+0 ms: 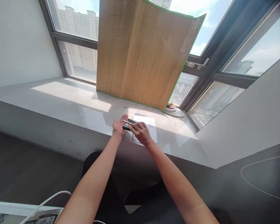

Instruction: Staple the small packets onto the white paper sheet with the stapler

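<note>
My right hand [141,132] grips a small black and silver stapler [127,124], which looks opened, over the front part of the pale stone window ledge [67,102]. My left hand [119,125] is open, palm facing right, with its fingers against the left side of the stapler. Under and behind my right hand lies a white sheet of paper [150,123] with faint print.
A bamboo mat [142,53] edged in green stands bent against the window. A small stack of plates [172,109] sits at its right foot. A grey wall slopes at the right. A white cable [44,203] runs at the lower left.
</note>
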The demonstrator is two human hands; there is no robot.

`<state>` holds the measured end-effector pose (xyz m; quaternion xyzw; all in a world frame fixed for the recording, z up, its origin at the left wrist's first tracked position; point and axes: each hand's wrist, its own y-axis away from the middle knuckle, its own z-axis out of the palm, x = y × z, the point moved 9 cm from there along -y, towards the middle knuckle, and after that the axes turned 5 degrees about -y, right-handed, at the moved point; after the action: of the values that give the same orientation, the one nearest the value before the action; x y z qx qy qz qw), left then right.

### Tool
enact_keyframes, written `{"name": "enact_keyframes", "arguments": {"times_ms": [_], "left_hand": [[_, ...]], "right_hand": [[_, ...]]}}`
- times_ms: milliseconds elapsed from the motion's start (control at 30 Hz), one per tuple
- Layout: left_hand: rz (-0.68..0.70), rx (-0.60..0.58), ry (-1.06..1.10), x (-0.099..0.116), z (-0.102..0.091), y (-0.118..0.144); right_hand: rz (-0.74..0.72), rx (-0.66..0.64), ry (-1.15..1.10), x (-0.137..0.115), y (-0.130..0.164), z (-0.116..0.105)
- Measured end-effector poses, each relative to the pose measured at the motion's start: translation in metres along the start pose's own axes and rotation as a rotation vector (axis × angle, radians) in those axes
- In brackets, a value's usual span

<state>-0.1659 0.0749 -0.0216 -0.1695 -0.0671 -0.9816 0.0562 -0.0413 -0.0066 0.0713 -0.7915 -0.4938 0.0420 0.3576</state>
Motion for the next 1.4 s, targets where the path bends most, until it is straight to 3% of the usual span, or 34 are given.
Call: {"name": "enact_keyframes", "arguments": {"times_ms": [100,200,267,333,433,533,633,733,833,900,1067,1233,1300,1400], "left_hand": [[-0.005,0.003,0.041,-0.002,0.001,0.002],[0.006,0.015,0.041,-0.004,0.000,0.000],[0.030,0.033,0.040,-0.002,-0.001,-0.002],[0.042,0.051,0.034,-0.001,-0.003,-0.003],[0.027,0.049,-0.008,-0.003,-0.004,-0.003],[0.016,0.029,-0.138,-0.007,-0.001,-0.001],[-0.029,0.028,-0.393,-0.016,0.000,0.001],[-0.052,0.004,-0.571,-0.022,0.000,-0.001],[-0.018,-0.005,-0.626,-0.019,0.000,-0.005],[-0.002,-0.005,-0.638,-0.018,-0.001,-0.007],[0.000,-0.047,-0.650,-0.018,0.002,-0.008],[-0.022,-0.077,-0.713,-0.022,0.005,-0.007],[0.024,-0.026,-0.761,-0.018,0.002,-0.007],[0.053,-0.021,-0.865,-0.019,0.004,-0.005]], "right_hand": [[-0.025,0.033,0.047,-0.001,0.000,0.000],[0.096,0.066,-0.019,0.012,0.004,-0.003],[0.314,0.135,-0.103,0.033,0.015,-0.008],[0.619,0.216,-0.189,0.060,0.039,-0.010],[1.014,0.227,-0.311,0.090,0.082,0.001],[1.163,0.162,-0.420,0.102,0.107,0.015],[1.116,0.176,-0.392,0.102,0.102,0.010],[0.854,0.209,-0.299,0.084,0.060,-0.004],[0.446,0.002,-0.411,0.045,0.002,0.013],[0.362,-0.070,-0.440,0.034,-0.020,0.026],[0.330,-0.094,-0.392,0.027,-0.036,0.042],[0.340,0.086,-0.438,0.038,-0.023,0.010],[0.424,0.203,-0.463,0.066,-0.002,-0.012],[0.725,0.389,-0.452,0.144,0.056,-0.036]]}}
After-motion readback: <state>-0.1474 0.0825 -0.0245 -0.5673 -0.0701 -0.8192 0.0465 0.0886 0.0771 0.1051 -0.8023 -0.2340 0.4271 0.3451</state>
